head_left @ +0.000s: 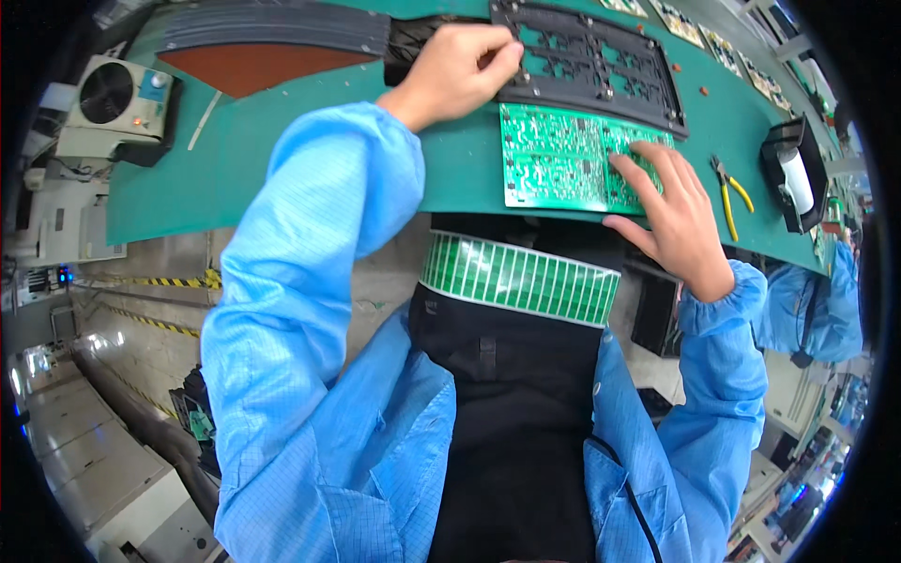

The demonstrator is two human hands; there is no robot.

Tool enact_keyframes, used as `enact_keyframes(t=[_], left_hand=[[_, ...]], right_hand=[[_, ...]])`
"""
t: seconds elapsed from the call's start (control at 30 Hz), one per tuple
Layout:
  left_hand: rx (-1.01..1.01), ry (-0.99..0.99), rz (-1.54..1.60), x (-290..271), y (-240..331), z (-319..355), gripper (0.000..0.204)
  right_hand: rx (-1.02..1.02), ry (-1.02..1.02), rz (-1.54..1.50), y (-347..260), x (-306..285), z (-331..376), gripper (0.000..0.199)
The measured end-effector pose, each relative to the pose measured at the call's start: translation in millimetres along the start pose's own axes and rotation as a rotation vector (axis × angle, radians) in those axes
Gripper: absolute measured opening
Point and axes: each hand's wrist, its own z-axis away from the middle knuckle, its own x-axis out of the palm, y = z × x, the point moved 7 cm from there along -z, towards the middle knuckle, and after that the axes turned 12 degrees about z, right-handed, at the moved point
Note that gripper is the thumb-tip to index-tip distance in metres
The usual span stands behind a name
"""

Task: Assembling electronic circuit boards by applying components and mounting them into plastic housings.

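Observation:
A green circuit board (554, 164) lies near the front edge of the table, close below a black fixture frame (587, 56) with cut-out openings. My right hand (671, 202) is open, its fingers spread and resting over the board's right part. At the frame's left side, my left hand (460, 70) is closed, thumb and fingertips drawn together by the frame's edge. Whatever those fingertips hold, if anything, is hidden. On my lap, below the table edge, rests a sheet of green labels (521, 280) in narrow rows.
The green table (282, 178) carries yellow-handled pliers (729, 197) and a black holder (796, 174) with a white roll at the right. A small fan unit (117, 103) stands far left, near a black-and-brown curved object (277, 47). More boards (718, 47) line the back right.

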Motion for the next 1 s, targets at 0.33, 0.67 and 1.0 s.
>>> enact_keyframes(t=[0.33,0.67,1.0], left_hand=[[-0.117,0.293,0.179,-39.0,47.6,45.9,0.028],[-0.115,0.331,0.024,-129.9,88.8,107.2,0.025],[-0.465,0.700,0.359,-171.5,33.7,106.4,0.028]], right_hand=[[-0.164,0.214,0.153,7.9,-20.8,-27.0,0.039],[-0.134,0.224,-0.220,26.3,-57.5,-88.5,0.021],[0.058,0.417,-0.581,-22.0,2.9,-288.1,0.039]])
